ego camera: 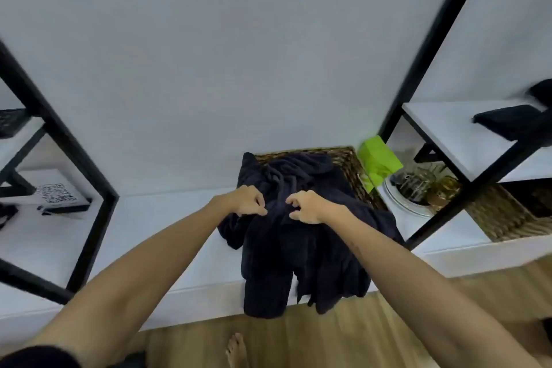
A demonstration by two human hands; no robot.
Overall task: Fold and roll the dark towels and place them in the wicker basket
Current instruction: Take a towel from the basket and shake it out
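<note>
The left hand (249,201) is lying on a heap of dark navy terry towels (298,236), its fingers (260,208) curling inward; whether they are pinching cloth cannot be told. Just beside it, the right hand (307,207) is hovering over or touching the same heap, its fingers (294,202) bent like claws and spread apart, with no cloth plainly caught between them. Directly beneath both sets of fingertips the towels are bunching in loose folds, spilling toward the person over the front edge of a long white shelf (167,236) and hanging down toward the pale wooden floor (343,337). Just beyond the fingertips, the far part of the heap is lying inside a rectangular brown wicker basket (349,164), which is standing against the white wall (239,54). Beyond the right fingers, beside the basket, a bright green box (378,158) is leaning near a round white tray of glass jars (412,188). Far past the left fingers, a white card with a printed code (56,193) is resting on the shelf inside a black metal frame (74,158).
</note>
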